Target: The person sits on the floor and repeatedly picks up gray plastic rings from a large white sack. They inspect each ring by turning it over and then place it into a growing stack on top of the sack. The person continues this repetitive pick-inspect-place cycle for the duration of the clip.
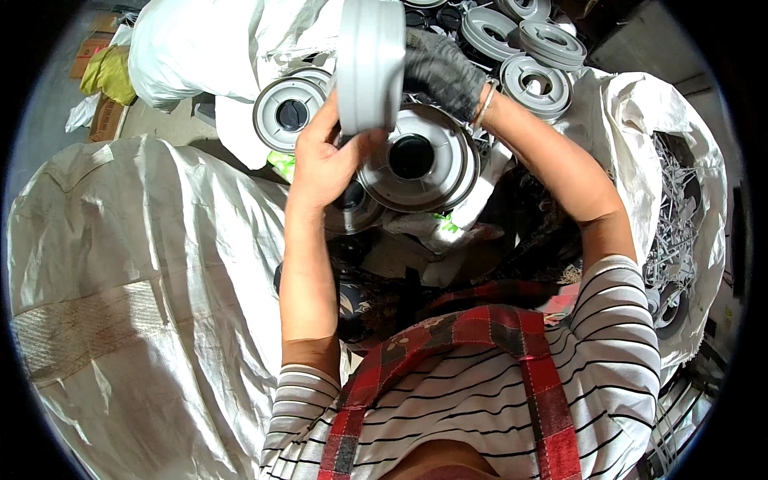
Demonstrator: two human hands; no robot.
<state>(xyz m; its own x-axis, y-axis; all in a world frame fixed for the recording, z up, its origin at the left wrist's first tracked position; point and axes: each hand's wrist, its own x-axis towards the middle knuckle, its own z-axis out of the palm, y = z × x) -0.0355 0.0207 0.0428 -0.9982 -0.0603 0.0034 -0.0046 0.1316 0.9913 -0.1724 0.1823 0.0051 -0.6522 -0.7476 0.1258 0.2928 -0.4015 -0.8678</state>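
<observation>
My bare left hand (326, 164) is closed on the near lower edge of a grey round plastic part (368, 68), which looks like a wheel or reel and is held up on edge. My right hand (446, 74), in a dark grey glove, is at the part's right face; its fingers are hidden there. Just below sits a larger grey wheel-shaped part (460, 164) with a dark round centre. A smaller part (272, 106) of this kind lies to the left, and another (352, 220) is partly covered underneath.
Several more grey round parts (490, 34) are piled at the far right. An open white sack (612, 104) on the right holds thin grey plastic scraps (670, 232). Large white sacks (200, 48) stand far left and near left. A yellow bag (110, 74) lies by cardboard.
</observation>
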